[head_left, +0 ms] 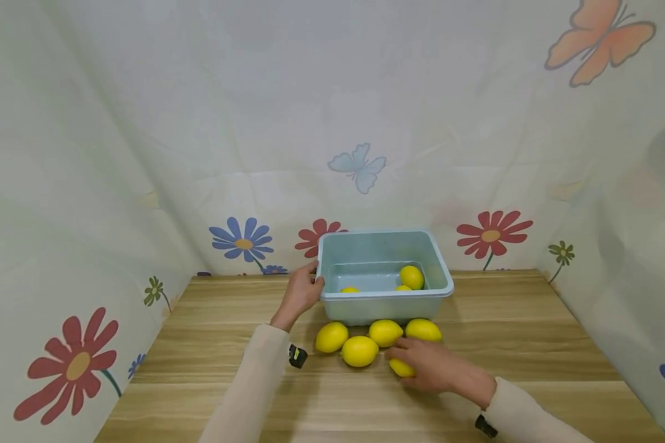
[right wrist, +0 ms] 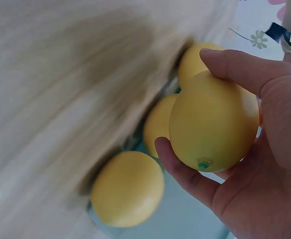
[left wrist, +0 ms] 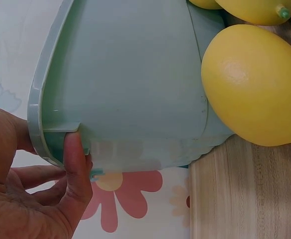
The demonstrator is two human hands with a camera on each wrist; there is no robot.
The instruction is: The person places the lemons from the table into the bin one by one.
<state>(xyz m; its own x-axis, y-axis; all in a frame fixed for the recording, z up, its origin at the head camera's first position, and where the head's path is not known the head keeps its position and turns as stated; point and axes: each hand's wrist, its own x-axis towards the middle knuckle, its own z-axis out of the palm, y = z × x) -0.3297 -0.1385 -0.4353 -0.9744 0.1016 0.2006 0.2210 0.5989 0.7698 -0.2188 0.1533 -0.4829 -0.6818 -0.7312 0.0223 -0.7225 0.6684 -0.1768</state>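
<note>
One blue tub [head_left: 385, 309] on the counter [head_left: 210, 351]; rim pinched between thumb and fingers of the left hand [head_left: 301, 290], apparently for steadiness. One held lemon [right wrist: 212, 124], within the right hand [head_left: 431, 365], curled open to the fruit's width. Four loose lemons [head_left: 359, 352] before the tub; three inner lemons [head_left: 412, 277] inside.

Pale cloth walls [head_left: 255, 92], printed with large flowers [head_left: 490, 235] and butterflies [head_left: 600, 44], surround a table [head_left: 194, 344] on three sides. The tabletop has light-brown wood grain.
</note>
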